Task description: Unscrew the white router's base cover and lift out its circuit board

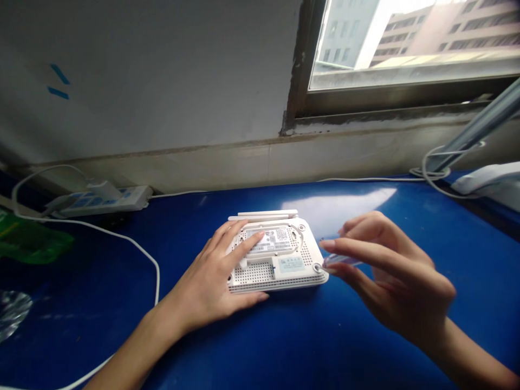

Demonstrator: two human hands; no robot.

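Bare left forearm (pixel 125 360) and right forearm (pixel 479 357) along the bottom of the view, both reaching toward a white router (pixel 254 277) lying upside down on a glossy deep blue tabletop (pixel 325 346). Left hand (pixel 203 276) spread flat on the router, its fingers (pixel 244 238) pressing across the underside. Right hand (pixel 394 276) just right of the router, thumb and fingers pressed together, pinching a small translucent plastic piece (pixel 341 260) close to the router's right corner; exact kind of piece impossible to tell.

Beyond the router, a scuffed white wall (pixel 142 81) with two blue marks (pixel 59 81), then a window (pixel 406 43) showing tall buildings. Left of the router, a white power strip (pixel 97 200), a looping white cable (pixel 150 260), a green plastic bag (pixel 28 238) and a crumpled silvery wrapper (pixel 12 314). Right of the router, a white device (pixel 487 181) under a metal tube (pixel 475 124).

Router's underside perforated with vent holes (pixel 252 276), two flat antennas (pixel 264 214) folded along the far edge, a round recess (pixel 317 267) at the right corner. One white label (pixel 272 241) with barcode-like blocks, one small pale blue sticker (pixel 291 264); print on both too small to read, no brand legible.
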